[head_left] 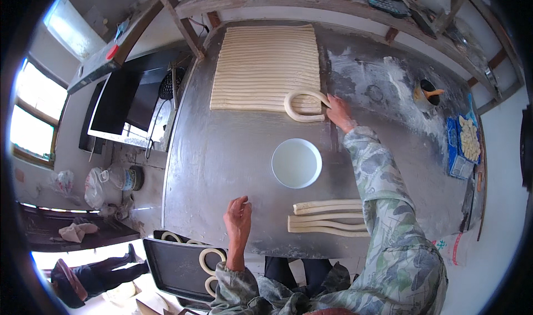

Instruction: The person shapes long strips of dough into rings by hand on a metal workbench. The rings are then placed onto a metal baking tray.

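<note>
My right hand reaches far across the metal table and grips the end of a dough strip, which curls in a loop at the near right corner of a sheet of cut dough strips. My left hand rests on the near edge of the table, fingers loosely curled, holding nothing. A white bowl of pale liquid stands between my hands. Several folded dough strips lie on the table under my right forearm.
A dark tray with dough rings sits below the table's near left corner. A blue tray of small pieces and a cup stand at the floury right side. A shelf runs along the back. Another person stands at lower left.
</note>
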`<state>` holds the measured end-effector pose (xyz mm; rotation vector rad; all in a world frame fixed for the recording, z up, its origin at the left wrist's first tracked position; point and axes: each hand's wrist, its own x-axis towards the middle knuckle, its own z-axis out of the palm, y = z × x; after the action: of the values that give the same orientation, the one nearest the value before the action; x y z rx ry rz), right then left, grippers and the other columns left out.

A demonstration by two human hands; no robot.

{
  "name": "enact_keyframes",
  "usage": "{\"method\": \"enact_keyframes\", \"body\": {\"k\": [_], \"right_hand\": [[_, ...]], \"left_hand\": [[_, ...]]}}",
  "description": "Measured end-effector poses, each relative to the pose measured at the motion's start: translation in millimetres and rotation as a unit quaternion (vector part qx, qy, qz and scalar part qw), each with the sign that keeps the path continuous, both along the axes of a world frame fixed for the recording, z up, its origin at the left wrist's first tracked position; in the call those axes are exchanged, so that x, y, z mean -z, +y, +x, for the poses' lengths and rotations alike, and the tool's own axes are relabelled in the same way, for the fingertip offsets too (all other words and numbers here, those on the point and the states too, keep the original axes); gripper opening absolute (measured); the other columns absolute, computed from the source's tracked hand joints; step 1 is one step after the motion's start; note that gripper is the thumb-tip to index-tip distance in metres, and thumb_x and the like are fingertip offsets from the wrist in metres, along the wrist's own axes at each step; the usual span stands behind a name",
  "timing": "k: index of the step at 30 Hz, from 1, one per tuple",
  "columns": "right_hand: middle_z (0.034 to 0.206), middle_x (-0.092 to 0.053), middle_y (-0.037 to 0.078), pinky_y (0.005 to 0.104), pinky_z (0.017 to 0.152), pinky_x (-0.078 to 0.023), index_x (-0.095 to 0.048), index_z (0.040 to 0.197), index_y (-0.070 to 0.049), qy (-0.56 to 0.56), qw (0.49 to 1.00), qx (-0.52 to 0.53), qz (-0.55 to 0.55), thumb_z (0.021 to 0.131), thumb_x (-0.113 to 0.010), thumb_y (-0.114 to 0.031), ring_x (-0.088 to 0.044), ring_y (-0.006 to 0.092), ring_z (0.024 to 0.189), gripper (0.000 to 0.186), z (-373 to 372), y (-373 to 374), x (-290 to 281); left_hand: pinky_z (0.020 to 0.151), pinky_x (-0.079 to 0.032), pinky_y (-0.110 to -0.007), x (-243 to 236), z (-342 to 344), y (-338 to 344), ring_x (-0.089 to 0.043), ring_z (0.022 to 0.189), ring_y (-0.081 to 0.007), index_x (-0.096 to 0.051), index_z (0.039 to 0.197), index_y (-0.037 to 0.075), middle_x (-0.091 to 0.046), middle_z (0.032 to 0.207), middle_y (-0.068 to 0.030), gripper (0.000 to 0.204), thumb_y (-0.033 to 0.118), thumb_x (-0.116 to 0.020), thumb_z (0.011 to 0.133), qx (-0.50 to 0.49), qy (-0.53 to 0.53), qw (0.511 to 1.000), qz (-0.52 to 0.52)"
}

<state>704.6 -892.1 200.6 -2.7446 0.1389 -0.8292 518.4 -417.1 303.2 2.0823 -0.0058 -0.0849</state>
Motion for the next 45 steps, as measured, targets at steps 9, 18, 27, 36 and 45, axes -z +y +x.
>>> {"method": "enact_keyframes", "body": {"k": [9, 18, 27, 36, 45], "right_hand": [[0.094, -0.068, 0.015, 0.049, 0.077, -0.054, -0.072, 0.107, -0.008, 0.105, 0.989, -0.01, -0.108, 0.087, -0.06, -0.013, -0.067, 0.0371, 0.088, 0.024, -43.6, -5.7, -75.3], [0.089, -0.063, 0.017, 0.0487, 0.074, -0.052, -0.074, 0.104, -0.005, 0.074, 0.97, -0.075, -0.218, 0.09, -0.058, -0.011, -0.065, 0.0386, 0.084, 0.022, -223.7, 1.9, -215.8], [0.091, -0.07, 0.019, 0.0432, 0.074, -0.054, -0.073, 0.095, 0.002, -0.003, 0.991, -0.088, -0.1, 0.085, -0.061, -0.013, -0.067, 0.0389, 0.084, 0.021, -437.7, 23.3, -275.7], [0.087, -0.069, 0.015, 0.034, 0.069, -0.05, -0.073, 0.102, 0.004, 0.046, 0.991, -0.123, 0.037, 0.087, -0.068, -0.014, -0.066, 0.0268, 0.076, 0.024, -581.4, 35.5, -265.6], [0.086, -0.069, 0.007, 0.0277, 0.064, -0.05, -0.074, 0.104, 0.004, 0.036, 0.982, -0.145, 0.115, 0.089, -0.069, -0.01, -0.064, 0.0143, 0.071, 0.02, -622.5, 45.4, -291.2]], "left_hand": [[0.08, -0.054, -0.027, 25.1, -40.1, 25.9, -0.068, 0.091, -0.0156, -0.07, 0.11, -0.005, -0.069, 0.107, -0.0109, 0.02, 0.0, -0.065, 0.091, -0.034, 0.0, 0.995, -0.089], [0.075, -0.057, -0.032, 36.6, -117.7, -23.6, -0.072, 0.088, -0.0248, -0.07, 0.11, -0.002, -0.069, 0.111, -0.016, 0.022, -0.002, -0.066, 0.089, 0.11, -0.161, 0.977, -0.084], [0.083, -0.057, -0.038, 18.4, -228.2, -161.0, -0.068, 0.098, -0.0332, -0.061, 0.129, 0.005, -0.064, 0.118, -0.0163, 0.044, 0.01, -0.069, 0.087, 0.221, -0.257, 0.941, -0.011], [0.106, -0.046, -0.044, 28.1, -258.1, -277.2, -0.059, 0.121, -0.0384, -0.052, 0.143, 0.007, -0.057, 0.139, -0.0192, 0.072, 0.023, -0.077, 0.078, 0.432, -0.324, 0.841, 0.035], [0.094, -0.05, -0.044, 33.8, -245.1, -311.8, -0.063, 0.11, -0.0353, -0.069, 0.117, 0.007, -0.069, 0.118, -0.0184, 0.047, 0.02, -0.077, 0.073, 0.508, -0.332, 0.795, -0.01]]}}
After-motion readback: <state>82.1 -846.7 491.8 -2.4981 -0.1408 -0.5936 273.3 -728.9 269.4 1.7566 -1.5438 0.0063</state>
